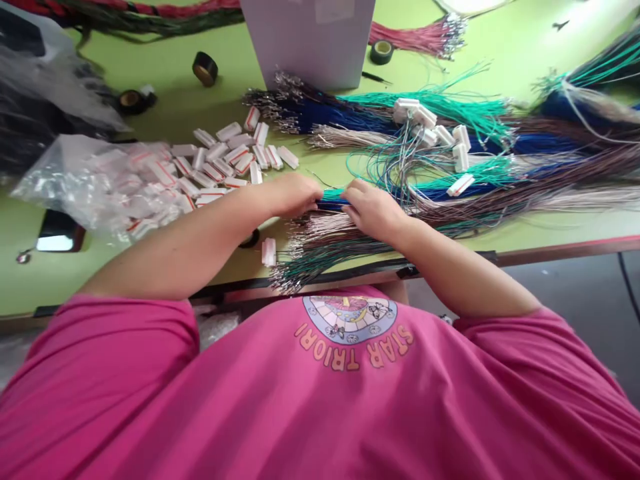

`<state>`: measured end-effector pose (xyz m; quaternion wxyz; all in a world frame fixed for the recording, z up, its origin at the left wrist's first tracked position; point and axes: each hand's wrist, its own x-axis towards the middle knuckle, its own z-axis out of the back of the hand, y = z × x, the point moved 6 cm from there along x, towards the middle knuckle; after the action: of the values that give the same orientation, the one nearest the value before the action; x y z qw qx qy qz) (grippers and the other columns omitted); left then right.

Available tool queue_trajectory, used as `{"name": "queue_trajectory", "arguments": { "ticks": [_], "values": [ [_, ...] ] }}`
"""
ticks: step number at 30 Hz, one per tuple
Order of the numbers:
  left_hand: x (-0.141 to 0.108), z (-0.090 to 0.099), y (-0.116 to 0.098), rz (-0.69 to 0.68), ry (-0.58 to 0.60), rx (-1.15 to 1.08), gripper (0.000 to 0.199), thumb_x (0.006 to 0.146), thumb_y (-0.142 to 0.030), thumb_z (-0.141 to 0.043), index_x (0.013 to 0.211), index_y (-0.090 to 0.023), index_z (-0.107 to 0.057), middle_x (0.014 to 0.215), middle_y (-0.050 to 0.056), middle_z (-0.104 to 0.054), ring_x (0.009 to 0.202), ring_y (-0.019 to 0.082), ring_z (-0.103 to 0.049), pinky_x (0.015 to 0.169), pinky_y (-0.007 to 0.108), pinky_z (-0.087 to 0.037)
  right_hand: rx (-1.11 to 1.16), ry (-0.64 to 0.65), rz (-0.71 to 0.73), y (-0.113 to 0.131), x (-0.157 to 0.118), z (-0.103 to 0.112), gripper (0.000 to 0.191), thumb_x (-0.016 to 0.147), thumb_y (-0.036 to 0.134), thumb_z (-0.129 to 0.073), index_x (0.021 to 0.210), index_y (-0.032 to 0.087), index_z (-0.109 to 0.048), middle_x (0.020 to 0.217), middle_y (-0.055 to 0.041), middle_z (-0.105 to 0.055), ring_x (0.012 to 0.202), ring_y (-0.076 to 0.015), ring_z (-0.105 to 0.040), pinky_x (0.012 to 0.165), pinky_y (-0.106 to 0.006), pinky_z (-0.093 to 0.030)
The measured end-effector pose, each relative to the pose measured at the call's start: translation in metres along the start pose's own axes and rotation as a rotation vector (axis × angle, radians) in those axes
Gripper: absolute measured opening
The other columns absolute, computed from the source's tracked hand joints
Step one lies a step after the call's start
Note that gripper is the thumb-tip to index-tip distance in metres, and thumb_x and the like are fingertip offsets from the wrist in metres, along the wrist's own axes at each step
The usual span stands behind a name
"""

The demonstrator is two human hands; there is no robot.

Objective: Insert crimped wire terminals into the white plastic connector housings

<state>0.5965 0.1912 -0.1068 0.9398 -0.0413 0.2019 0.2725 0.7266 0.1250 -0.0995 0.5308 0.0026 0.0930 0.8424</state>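
Yellow-green table (165,120) seen from above, its near edge just beyond a bright pink T-shirt (250,387) with a round cartoon print lettered STAR TRIORI. From the middle toward the right edge, long loose wires (530,183) in brown, blue, green and white, many with pale tips clustered near the middle. Toward the left edge, a clear plastic bag (55,167), with white connector housings (217,152) inside and spilling out in a heap, many striped orange-red. Farther back on that same side, another clear bag (70,63), dark contents too unclear to name. Upright toward the far edge, a lilac-grey box (310,47), interior hidden.

Close to the near edge, about midway along, two bare hands, slightly apart. Left hand (300,195): fingers closed around one end of a green-and-blue wire bundle (331,199). Right hand (375,210): thumb and bent fingers in a narrow grip on the same bundle, a little to the right. Between the hands, a short straight stretch of it, slim and even, bright green toward the far edge, dark blue toward the near edge. Beyond the right hand, thin tangled wires (395,157) with white connectors among them. Farther back, black tape rolls (205,69) and, smallest, a slim black pen-like tool (375,78) beside the box.
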Motion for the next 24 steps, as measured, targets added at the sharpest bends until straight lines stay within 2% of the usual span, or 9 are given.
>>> {"name": "queue_trajectory", "arguments": {
  "ticks": [4,6,9,12,15,18,20,24],
  "values": [
    [0.002,0.001,0.011,0.04,-0.009,-0.016,0.03,0.097,-0.029,-0.05,0.114,-0.019,-0.073,0.114,0.007,-0.072,0.1,0.021,-0.065,0.073,0.031,-0.041,-0.107,0.03,0.079,-0.003,-0.033,-0.005,0.032,0.103,0.032,-0.046,0.115,0.014,-0.069,0.118,-0.0156,-0.066,0.104,-0.0272,-0.057,0.078,-0.034,-0.037],
    [-0.002,0.002,0.009,0.036,-0.03,-0.034,0.032,0.095,-0.027,-0.053,0.121,-0.02,-0.071,0.12,0.008,-0.071,0.102,0.022,-0.066,0.074,0.031,-0.042,-0.141,0.048,0.072,-0.006,-0.036,-0.011,0.031,0.102,0.033,-0.048,0.114,0.013,-0.069,0.117,-0.016,-0.065,0.104,-0.0281,-0.056,0.081,-0.035,-0.036],
    [-0.012,0.008,-0.003,0.017,-0.139,-0.048,0.034,0.096,-0.026,-0.053,0.125,-0.021,-0.07,0.132,0.008,-0.066,0.103,0.023,-0.067,0.075,0.032,-0.044,-0.157,0.084,0.011,-0.01,-0.028,-0.014,0.029,0.101,0.031,-0.051,0.113,0.013,-0.07,0.114,-0.0161,-0.066,0.103,-0.0285,-0.058,0.083,-0.036,-0.036],
    [-0.021,0.005,-0.026,-0.02,-0.119,-0.069,0.033,0.1,-0.037,-0.05,0.115,-0.018,-0.072,0.121,0.009,-0.07,0.105,0.025,-0.068,0.077,0.032,-0.046,-0.165,0.121,-0.026,-0.012,-0.019,-0.013,0.03,0.101,0.027,-0.049,0.112,0.01,-0.07,0.111,-0.0177,-0.067,0.1,-0.0285,-0.06,0.079,-0.036,-0.036],
    [-0.021,-0.001,-0.042,0.024,-0.067,-0.071,0.037,0.1,-0.04,-0.048,0.117,-0.016,-0.07,0.115,0.012,-0.071,0.098,0.026,-0.07,0.072,0.033,-0.046,-0.134,0.122,-0.038,-0.016,-0.014,-0.016,0.033,0.102,0.024,-0.043,0.108,0.01,-0.071,0.107,-0.0176,-0.069,0.097,-0.028,-0.06,0.078,-0.035,-0.036],
    [-0.012,-0.004,-0.044,0.045,-0.057,-0.058,0.033,0.099,-0.03,-0.044,0.108,-0.017,-0.073,0.108,0.012,-0.073,0.092,0.026,-0.07,0.067,0.034,-0.043,-0.041,0.086,-0.066,-0.02,-0.012,-0.023,0.031,0.101,0.023,-0.045,0.101,0.01,-0.073,0.103,-0.0166,-0.07,0.094,-0.0264,-0.059,0.081,-0.034,-0.037],
    [-0.007,-0.006,-0.042,-0.015,-0.043,-0.05,0.03,0.094,-0.025,-0.047,0.1,-0.019,-0.075,0.102,0.01,-0.074,0.09,0.026,-0.07,0.066,0.034,-0.042,0.046,0.061,-0.093,-0.021,-0.01,-0.028,0.029,0.1,0.023,-0.047,0.097,0.01,-0.074,0.1,-0.0155,-0.07,0.092,-0.025,-0.058,0.082,-0.033,-0.037],
    [-0.011,-0.008,-0.032,-0.094,-0.026,-0.033,0.028,0.087,-0.023,-0.052,0.1,-0.022,-0.077,0.1,0.009,-0.075,0.088,0.024,-0.069,0.068,0.034,-0.042,0.16,0.015,-0.164,-0.012,-0.005,-0.033,0.024,0.096,0.02,-0.052,0.091,0.011,-0.074,0.095,-0.0137,-0.069,0.091,-0.0233,-0.057,0.084,-0.031,-0.039]
  ]
}}
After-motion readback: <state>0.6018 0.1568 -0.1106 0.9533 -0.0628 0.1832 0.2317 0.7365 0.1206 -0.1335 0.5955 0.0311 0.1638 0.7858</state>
